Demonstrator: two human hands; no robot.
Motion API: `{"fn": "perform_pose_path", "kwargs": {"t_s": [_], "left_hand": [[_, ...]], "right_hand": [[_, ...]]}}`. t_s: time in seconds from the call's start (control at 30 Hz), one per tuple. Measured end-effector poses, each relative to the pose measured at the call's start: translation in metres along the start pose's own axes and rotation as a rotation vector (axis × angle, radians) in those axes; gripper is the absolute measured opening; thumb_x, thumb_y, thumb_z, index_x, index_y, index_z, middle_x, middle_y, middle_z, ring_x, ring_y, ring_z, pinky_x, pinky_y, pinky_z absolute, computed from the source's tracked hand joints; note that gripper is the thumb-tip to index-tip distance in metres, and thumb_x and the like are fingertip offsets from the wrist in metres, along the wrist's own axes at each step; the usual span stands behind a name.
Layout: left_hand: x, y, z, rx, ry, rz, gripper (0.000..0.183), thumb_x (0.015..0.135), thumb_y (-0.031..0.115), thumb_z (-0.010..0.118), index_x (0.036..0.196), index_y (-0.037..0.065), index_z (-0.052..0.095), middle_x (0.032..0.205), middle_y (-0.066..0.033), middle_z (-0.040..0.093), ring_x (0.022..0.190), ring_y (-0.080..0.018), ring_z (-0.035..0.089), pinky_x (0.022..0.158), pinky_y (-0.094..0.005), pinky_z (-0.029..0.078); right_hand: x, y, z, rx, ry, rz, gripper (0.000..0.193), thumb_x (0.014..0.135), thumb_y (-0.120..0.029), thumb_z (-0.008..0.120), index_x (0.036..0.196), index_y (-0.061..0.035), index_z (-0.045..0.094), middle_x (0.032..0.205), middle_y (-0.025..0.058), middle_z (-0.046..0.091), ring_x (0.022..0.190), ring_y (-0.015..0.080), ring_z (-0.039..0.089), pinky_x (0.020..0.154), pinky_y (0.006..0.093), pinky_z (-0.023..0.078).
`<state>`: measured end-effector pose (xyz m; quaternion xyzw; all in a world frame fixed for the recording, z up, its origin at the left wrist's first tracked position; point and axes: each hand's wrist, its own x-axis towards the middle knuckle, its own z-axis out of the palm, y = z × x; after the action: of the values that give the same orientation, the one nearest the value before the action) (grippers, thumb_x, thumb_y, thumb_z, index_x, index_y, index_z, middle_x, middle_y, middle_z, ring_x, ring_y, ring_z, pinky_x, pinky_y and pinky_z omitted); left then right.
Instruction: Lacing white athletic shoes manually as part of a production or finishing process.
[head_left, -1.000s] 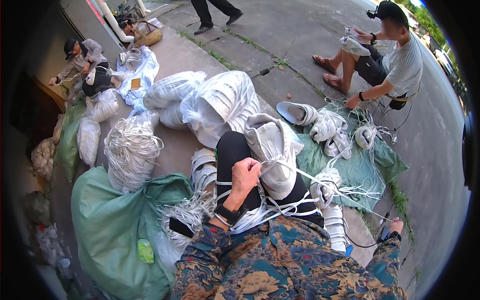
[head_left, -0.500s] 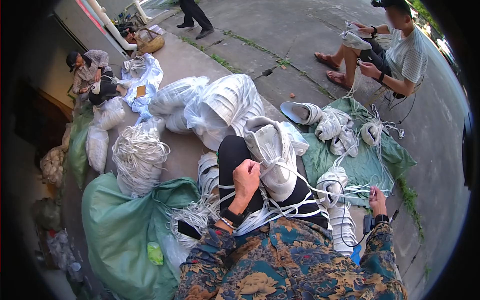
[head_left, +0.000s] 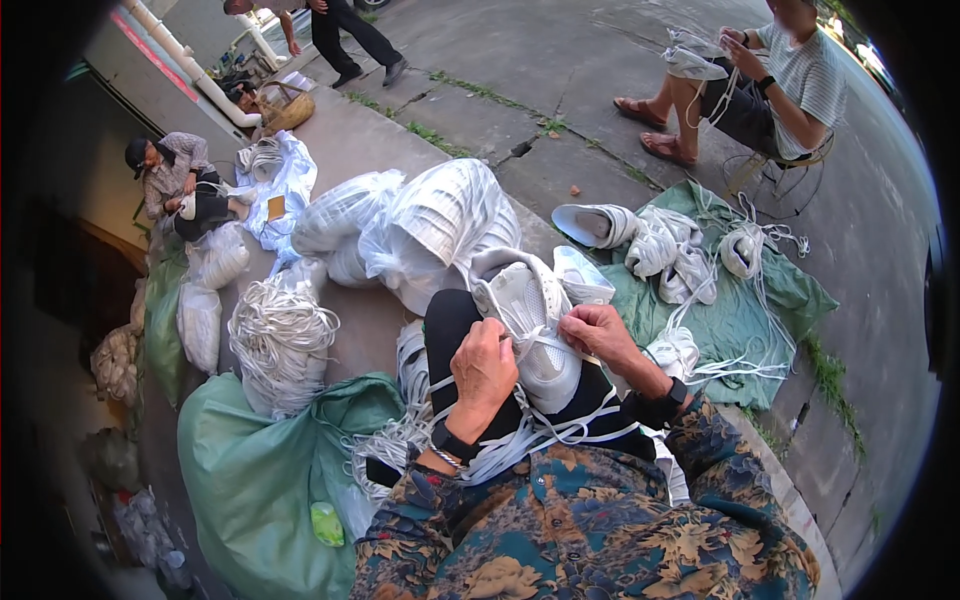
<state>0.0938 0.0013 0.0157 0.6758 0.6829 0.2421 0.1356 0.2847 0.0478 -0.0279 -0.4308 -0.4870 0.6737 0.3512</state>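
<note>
On my lap rests a white shoe [head_left: 522,300], its toe toward me, with a white shoelace [head_left: 543,338] crossing its front. To the left of the shoe, my left hand [head_left: 485,368] is closed, thumb and fingers pinching the lace. My right hand [head_left: 604,338] pinches the lace at the shoe's right edge; the fingers partly hide the lace there. Loose white laces [head_left: 545,428] lie over my thighs, below both hands. Just behind the shoe's right side is another white shoe part [head_left: 583,275].
Clear bags of white shoes [head_left: 450,215] stand ahead. To the left are a lace bundle [head_left: 285,335] and green sack [head_left: 250,450]. On the right, a green sheet [head_left: 745,315] holds several shoes. One co-worker [head_left: 800,90] sits at right, another [head_left: 175,175] at left; a third person [head_left: 350,35] stands beyond.
My right hand has come in from the far right, where it held lace ends, to the shoe's right edge. My left hand stays beside the shoe. The standing person now bends into view.
</note>
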Motion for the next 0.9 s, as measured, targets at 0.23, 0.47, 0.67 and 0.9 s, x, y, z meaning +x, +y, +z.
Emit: {"fn": "perform_pose_path", "kwargs": {"t_s": [0.23, 0.47, 0.67, 0.9], "left_hand": [[0.007, -0.011, -0.015, 0.185, 0.061, 0.363, 0.026, 0.071, 0.004, 0.056, 0.098, 0.003, 0.058, 0.116, -0.0207, 0.043, 0.113, -0.0405, 0.040, 0.087, -0.0437, 0.039], [0.014, -0.022, -0.033, 0.217, -0.026, 0.500, 0.020, 0.070, 0.001, 0.053, 0.089, 0.003, 0.058, 0.125, -0.0240, 0.037, 0.122, -0.0445, 0.031, 0.093, -0.0466, 0.034], [0.012, -0.033, -0.035, 0.198, 0.030, 0.531, 0.022, 0.065, -0.001, 0.055, 0.086, 0.005, 0.058, 0.126, -0.0234, 0.037, 0.124, -0.0429, 0.030, 0.090, -0.0445, 0.036], [0.009, -0.043, -0.032, 0.160, 0.035, 0.566, 0.018, 0.068, 0.007, 0.061, 0.086, 0.004, 0.059, 0.123, -0.0238, 0.040, 0.122, -0.0428, 0.033, 0.092, -0.0451, 0.035]], "right_hand": [[0.012, -0.001, 0.002, -0.108, 0.072, 0.008, 0.020, 0.078, -0.018, 0.061, 0.068, -0.0011, 0.062, 0.055, -0.0037, 0.050, 0.050, 0.0055, 0.044, 0.044, 0.0237, 0.034], [0.024, -0.030, 0.017, -0.942, 0.065, -0.434, 0.019, 0.071, -0.017, 0.056, 0.062, -0.0010, 0.059, 0.060, 0.0208, 0.055, 0.054, 0.0362, 0.055, 0.051, 0.0433, 0.042], [0.029, -0.042, 0.019, -1.055, -0.128, -0.365, 0.021, 0.075, -0.022, 0.054, 0.068, -0.0030, 0.061, 0.058, 0.0181, 0.056, 0.058, 0.0365, 0.057, 0.054, 0.0441, 0.044], [0.034, -0.082, 0.046, -1.002, -0.047, -0.850, 0.007, 0.067, -0.008, 0.065, 0.071, -0.0048, 0.061, 0.095, 0.0113, 0.056, 0.099, 0.0306, 0.050, 0.082, 0.0404, 0.040]]}}
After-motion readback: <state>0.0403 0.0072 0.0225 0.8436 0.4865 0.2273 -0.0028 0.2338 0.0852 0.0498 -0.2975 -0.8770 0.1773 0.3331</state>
